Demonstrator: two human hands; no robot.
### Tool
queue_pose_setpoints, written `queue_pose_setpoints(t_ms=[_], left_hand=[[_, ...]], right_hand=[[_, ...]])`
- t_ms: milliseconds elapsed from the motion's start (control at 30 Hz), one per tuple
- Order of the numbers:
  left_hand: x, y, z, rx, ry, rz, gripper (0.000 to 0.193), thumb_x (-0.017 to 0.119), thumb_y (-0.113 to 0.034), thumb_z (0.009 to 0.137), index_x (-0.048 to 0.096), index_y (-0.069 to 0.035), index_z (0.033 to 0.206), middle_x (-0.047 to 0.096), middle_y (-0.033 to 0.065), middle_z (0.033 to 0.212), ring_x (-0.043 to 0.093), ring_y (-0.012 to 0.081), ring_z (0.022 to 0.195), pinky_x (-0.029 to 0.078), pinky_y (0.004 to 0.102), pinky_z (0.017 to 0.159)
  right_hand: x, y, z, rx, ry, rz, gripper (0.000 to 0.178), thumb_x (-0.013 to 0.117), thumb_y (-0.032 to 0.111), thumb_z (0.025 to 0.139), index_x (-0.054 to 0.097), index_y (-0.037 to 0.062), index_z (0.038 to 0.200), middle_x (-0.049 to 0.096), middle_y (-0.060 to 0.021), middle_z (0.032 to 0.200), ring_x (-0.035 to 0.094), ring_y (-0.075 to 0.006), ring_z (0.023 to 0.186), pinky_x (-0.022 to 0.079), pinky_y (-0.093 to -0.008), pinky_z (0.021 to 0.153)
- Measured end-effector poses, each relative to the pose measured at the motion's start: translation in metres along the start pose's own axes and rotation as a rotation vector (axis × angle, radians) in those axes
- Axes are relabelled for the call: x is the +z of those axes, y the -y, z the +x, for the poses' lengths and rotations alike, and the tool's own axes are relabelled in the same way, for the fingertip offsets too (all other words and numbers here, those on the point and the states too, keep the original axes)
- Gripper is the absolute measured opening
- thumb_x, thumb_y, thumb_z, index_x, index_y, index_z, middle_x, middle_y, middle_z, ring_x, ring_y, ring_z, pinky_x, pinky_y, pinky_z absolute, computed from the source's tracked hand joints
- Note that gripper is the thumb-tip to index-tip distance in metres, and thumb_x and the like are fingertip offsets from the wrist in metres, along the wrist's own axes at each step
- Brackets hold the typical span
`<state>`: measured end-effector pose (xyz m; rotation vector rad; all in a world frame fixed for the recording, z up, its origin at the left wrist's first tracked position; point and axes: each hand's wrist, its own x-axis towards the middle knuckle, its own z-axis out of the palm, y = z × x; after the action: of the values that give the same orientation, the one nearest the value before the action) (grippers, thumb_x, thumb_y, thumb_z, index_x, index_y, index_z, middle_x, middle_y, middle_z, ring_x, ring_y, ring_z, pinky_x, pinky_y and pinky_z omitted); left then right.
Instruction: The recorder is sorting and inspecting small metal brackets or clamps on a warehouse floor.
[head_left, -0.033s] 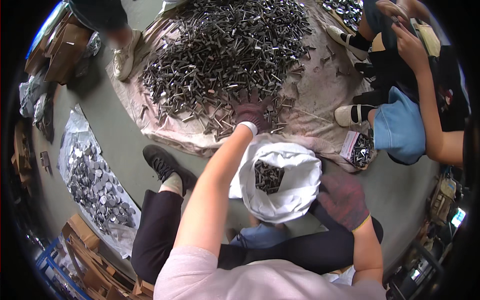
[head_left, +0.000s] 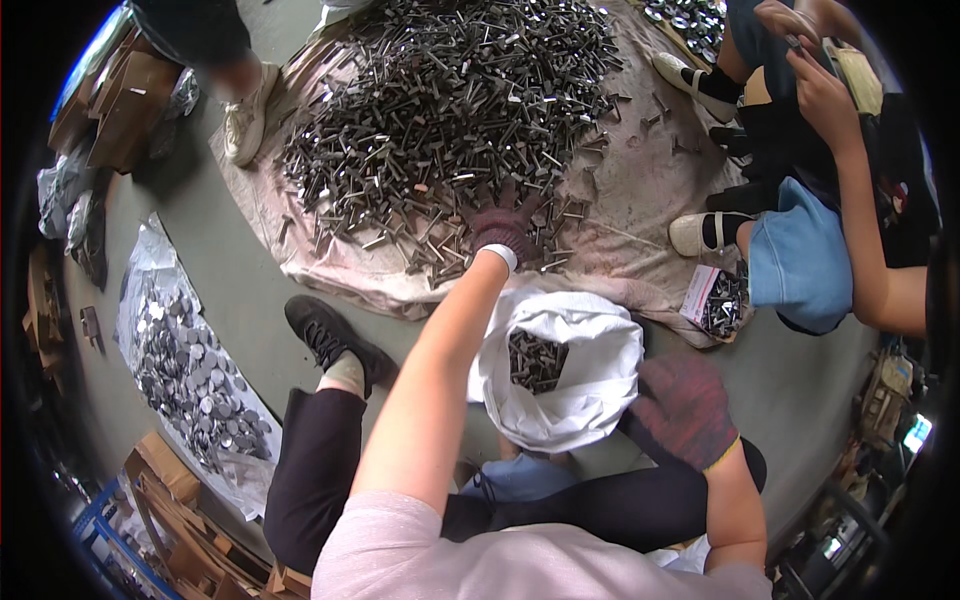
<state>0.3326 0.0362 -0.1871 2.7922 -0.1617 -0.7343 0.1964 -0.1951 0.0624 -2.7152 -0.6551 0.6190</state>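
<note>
- Our gloved left hand [head_left: 503, 232] spreads open on the bolt pile [head_left: 450, 100] covering the floor cloth [head_left: 640, 200].
- Our right hand [head_left: 683, 408] grips the white sack [head_left: 560, 370]; we judge raking small handfuls toward its mouth works best.

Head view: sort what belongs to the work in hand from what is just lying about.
In use:
- left hand, gloved, reaching into the pile of metal bolts
- right hand, gloved, at the white sack with bolts inside
- cloth under the pile

Lying about:
- round metal discs on plastic sheet
- cardboard boxes
- small bag of bolts
- wooden pallets
</note>
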Motion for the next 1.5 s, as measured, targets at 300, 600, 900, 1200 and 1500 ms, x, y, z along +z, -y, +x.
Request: queue_pose_setpoints(t_ms=[300,600,900,1200,1500], left_hand=[[0.023,0.009,0.006,-0.024,-0.036,0.009,0.061,0.075,-0.049,0.076,0.055,-0.029,0.131,0.042,0.0137,0.149,0.026,0.0501,0.143,0.038,0.0648,0.106],[0.004,-0.004,-0.02,-0.101,0.0,-0.155,0.069,0.07,-0.053,0.08,0.049,-0.027,0.14,0.045,0.017,0.141,0.041,0.0477,0.132,0.039,0.0598,0.105],[0.024,-0.01,-0.006,-0.157,0.029,-0.152,0.051,0.072,-0.032,0.08,0.059,-0.024,0.128,0.05,0.0174,0.135,0.052,0.0434,0.125,0.044,0.0589,0.099],[0.043,0.027,0.01,-0.035,-0.024,-0.208,0.046,0.069,-0.017,0.08,0.062,-0.018,0.126,0.061,0.024,0.123,0.063,0.0443,0.111,0.054,0.0508,0.09],[0.058,0.146,-0.007,0.298,-0.683,-0.36,0.027,0.071,-0.014,0.078,0.066,-0.01,0.104,0.07,0.0107,0.092,0.067,0.0307,0.088,0.054,0.0435,0.085]], right_hand=[[-0.019,0.011,0.014,-0.073,0.091,-0.019,0.049,0.077,0.025,0.07,0.061,0.0053,0.112,0.064,-0.0139,0.102,0.06,-0.0361,0.095,0.047,-0.0476,0.086],[-0.019,0.01,0.009,-0.075,0.133,-0.073,0.045,0.075,0.034,0.076,0.062,0.0093,0.111,0.061,-0.0083,0.097,0.058,-0.0297,0.096,0.044,-0.0459,0.086],[-0.004,0.004,-0.003,-0.107,0.145,-0.169,0.045,0.072,0.046,0.078,0.066,0.0154,0.111,0.066,-0.0082,0.097,0.062,-0.0288,0.093,0.046,-0.0453,0.083],[-0.016,0.014,-0.007,-0.088,0.176,-0.163,0.036,0.066,0.044,0.083,0.069,0.0163,0.106,0.071,-0.0089,0.095,0.066,-0.0313,0.093,0.052,-0.0454,0.079],[-0.017,0.02,-0.016,-0.154,0.212,-0.187,0.044,0.062,0.049,0.088,0.068,0.0164,0.117,0.071,-0.0112,0.104,0.065,-0.0324,0.102,0.05,-0.0471,0.087]])
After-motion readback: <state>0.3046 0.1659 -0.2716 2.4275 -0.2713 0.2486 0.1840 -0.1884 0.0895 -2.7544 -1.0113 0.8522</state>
